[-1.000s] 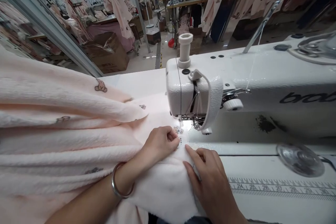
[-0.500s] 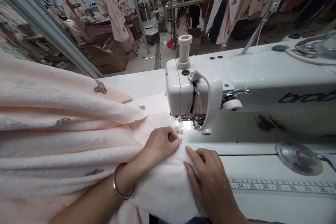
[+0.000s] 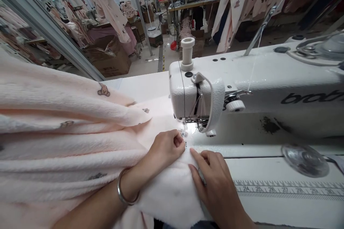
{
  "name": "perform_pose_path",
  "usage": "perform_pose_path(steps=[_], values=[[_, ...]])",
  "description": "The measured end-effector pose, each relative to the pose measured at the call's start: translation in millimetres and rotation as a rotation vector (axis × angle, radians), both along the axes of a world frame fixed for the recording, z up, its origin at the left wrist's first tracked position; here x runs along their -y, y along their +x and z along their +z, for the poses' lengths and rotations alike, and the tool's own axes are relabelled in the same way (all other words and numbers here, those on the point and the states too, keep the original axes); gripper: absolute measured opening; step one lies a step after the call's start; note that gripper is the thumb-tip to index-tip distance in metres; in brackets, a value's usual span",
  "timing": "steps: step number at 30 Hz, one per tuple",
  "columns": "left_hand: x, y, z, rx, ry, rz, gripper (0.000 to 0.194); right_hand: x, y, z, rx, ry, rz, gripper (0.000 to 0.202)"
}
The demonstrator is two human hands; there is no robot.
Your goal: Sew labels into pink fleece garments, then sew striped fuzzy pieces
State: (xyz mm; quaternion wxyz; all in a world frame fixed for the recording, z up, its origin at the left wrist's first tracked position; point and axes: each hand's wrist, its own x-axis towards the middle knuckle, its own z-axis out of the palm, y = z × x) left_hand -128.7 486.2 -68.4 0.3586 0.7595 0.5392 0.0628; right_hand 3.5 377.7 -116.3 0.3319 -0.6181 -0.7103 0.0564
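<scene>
Pale pink plush fabric (image 3: 113, 146) with small bear prints lies in folds across the left side and runs under the lit needle area of a white sewing machine (image 3: 197, 93). Just in front of the needle, my left hand (image 3: 168, 148) pinches the fabric between thumb and fingers. My right hand (image 3: 215, 182) rests on the fabric's right edge, index finger and thumb apart; something small and greyish shows between them, too hidden to name. A metal bangle (image 3: 120, 189) circles my left wrist.
A ruler strip (image 3: 285, 190) runs along the table at the right, below a clear round dish (image 3: 305, 160). Behind the machine are a cardboard box (image 3: 113, 59), metal poles, hanging printed fabric (image 3: 233, 7) and another worktable (image 3: 193, 4). A person's arm shows there.
The view has shifted slightly, so the machine sits a little further left. Both hands keep nearly the same place on the fabric.
</scene>
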Motion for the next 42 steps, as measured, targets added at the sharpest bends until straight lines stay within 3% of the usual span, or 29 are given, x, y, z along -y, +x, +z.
perform_pose_path(steps=[3, 8, 11, 13, 19, 28, 37, 42], values=[[9, -14, 9.9, -0.076, 0.239, -0.154, 0.019, 0, -1, 1.2, 0.006, 0.023, -0.002, 0.030], [26, -38, 28.7, -0.163, 0.486, -0.598, 0.034, 0, -1, 2.3, 0.005, 0.035, 0.002, 0.030], [30, -42, 23.8, -0.176, 0.592, -0.802, 0.046, 0, -1, 2.3, 0.003, 0.060, 0.002, 0.030], [30, -41, 16.2, -0.197, 0.609, -0.870, 0.052, -1, -1, 1.8, -0.002, 0.064, 0.005, 0.030], [26, -45, 2.4, -0.191, 0.602, -0.845, 0.052, 0, -1, 1.0, 0.002, 0.059, 0.003, 0.031], [25, -46, 5.9, -0.159, 0.565, -0.817, 0.049, -1, -2, 3.1, 0.002, 0.090, 0.002, 0.035], [26, -45, 0.2, -0.160, 0.617, -0.834, 0.050, -4, -3, 8.4, 0.166, 0.065, 0.003, 0.032], [15, -45, -0.8, -0.167, 0.644, -0.837, 0.048, -19, 3, 11.6, 0.255, 0.101, 0.046, 0.032]])
